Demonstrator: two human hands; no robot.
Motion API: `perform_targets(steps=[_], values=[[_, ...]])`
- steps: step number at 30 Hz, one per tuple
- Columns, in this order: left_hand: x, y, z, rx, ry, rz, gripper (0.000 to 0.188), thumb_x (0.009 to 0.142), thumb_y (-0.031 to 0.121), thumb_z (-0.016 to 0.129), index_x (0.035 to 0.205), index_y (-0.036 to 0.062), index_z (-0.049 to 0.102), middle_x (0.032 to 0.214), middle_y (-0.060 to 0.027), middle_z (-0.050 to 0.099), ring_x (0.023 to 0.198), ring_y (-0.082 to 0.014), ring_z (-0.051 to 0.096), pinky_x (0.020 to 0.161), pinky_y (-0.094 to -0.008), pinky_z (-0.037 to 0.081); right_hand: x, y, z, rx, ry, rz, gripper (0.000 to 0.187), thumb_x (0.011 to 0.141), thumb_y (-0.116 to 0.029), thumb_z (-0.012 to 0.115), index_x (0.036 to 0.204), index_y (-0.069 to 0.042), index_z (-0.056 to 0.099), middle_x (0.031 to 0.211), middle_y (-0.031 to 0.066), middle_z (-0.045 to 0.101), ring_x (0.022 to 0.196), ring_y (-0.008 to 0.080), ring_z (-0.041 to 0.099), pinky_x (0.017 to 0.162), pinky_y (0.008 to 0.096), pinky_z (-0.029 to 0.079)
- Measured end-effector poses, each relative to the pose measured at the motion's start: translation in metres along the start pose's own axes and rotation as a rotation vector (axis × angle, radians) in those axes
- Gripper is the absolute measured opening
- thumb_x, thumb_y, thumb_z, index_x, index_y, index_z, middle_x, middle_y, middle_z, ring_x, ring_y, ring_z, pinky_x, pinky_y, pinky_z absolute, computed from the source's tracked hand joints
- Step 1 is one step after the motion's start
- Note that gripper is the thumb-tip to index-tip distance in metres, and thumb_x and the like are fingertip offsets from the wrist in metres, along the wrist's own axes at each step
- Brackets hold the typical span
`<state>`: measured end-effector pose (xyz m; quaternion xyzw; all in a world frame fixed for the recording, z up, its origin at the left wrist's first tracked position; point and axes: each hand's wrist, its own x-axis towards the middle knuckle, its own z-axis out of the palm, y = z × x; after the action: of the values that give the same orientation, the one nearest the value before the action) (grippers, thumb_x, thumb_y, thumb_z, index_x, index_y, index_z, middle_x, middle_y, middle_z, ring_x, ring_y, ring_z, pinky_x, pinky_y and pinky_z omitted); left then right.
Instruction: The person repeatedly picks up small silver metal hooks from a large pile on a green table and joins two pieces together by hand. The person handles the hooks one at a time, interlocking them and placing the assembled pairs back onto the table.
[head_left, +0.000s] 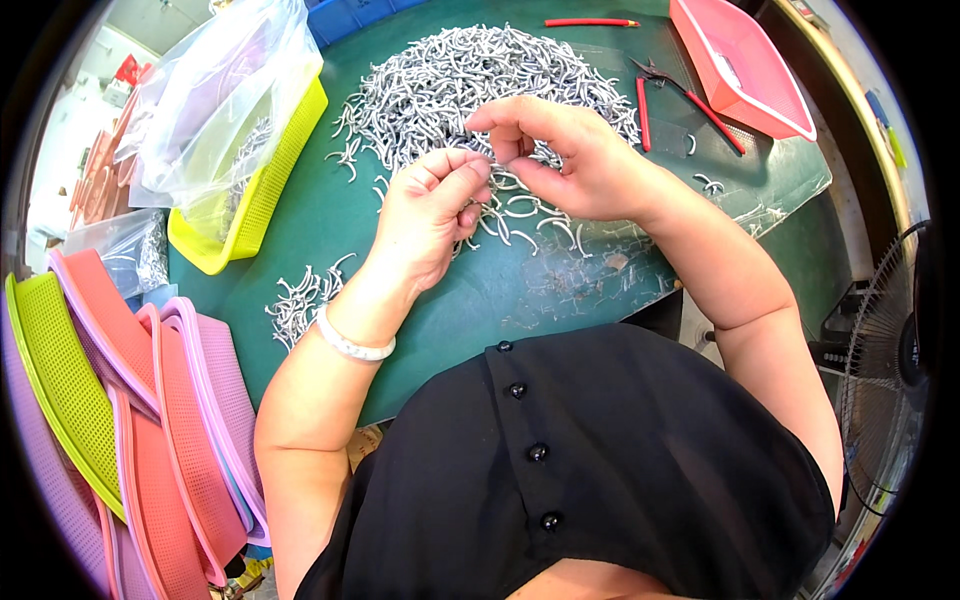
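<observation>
Head: two hands (425,210) (590,165), one large heap (490,75)

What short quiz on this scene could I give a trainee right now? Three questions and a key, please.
1. What is heaped beyond the left hand and right hand?
A) black buttons
B) short curved grey pieces
C) folded cloths

2. True or false: the red-handled pliers lie beside the pink plastic basket, in neither hand.

3. Which arm wears the pale bangle?

Key:
1. B
2. True
3. The left arm, near the wrist
</observation>
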<state>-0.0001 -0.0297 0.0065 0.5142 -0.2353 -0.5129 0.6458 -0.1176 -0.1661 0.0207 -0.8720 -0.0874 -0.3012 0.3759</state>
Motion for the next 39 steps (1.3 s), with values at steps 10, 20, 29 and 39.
perform_targets(steps=[10,20,29,39], values=[[0.0,-0.002,0.002,-0.086,-0.023,0.084,0.01,0.079,0.006,0.061,0.089,0.0046,0.057,0.067,0.0011,0.053,0.05,-0.0033,0.041,0.042,-0.0156,0.031,-0.001,0.005,0.004,0.273,0.104,0.099,0.043,0.07,0.01,0.051,0.11,-0.005,0.049,0.072,0.0002,0.049,0.067,0.0082,0.048,0.062,0.0224,0.043],[0.0,-0.001,-0.001,-0.071,0.049,0.096,0.008,0.08,0.008,0.06,0.087,0.006,0.056,0.068,0.0007,0.053,0.051,-0.0037,0.043,0.044,-0.0159,0.032,-0.002,0.018,0.004,0.229,0.098,0.183,0.036,0.072,0.008,0.052,0.107,-0.003,0.051,0.074,0.0017,0.052,0.071,0.0085,0.051,0.064,0.0233,0.044],[0.0,0.001,-0.003,-0.085,0.047,0.082,0.008,0.08,0.006,0.056,0.088,0.0059,0.054,0.07,-0.0015,0.054,0.052,-0.0049,0.044,0.044,-0.0164,0.032,-0.004,0.014,-0.004,-0.023,-0.087,0.327,0.034,0.07,0.009,0.05,0.103,-0.001,0.054,0.079,0.0022,0.052,0.073,0.0084,0.049,0.065,0.0218,0.042],[0.0,0.001,-0.003,-0.112,0.036,0.084,0.008,0.08,0.004,0.054,0.087,0.0052,0.053,0.072,-0.0038,0.055,0.053,-0.0066,0.044,0.045,-0.0178,0.032,-0.003,0.016,0.001,0.334,0.066,0.31,0.034,0.07,0.01,0.048,0.102,-0.001,0.053,0.081,0.0026,0.054,0.076,0.0094,0.05,0.069,0.0222,0.043]])
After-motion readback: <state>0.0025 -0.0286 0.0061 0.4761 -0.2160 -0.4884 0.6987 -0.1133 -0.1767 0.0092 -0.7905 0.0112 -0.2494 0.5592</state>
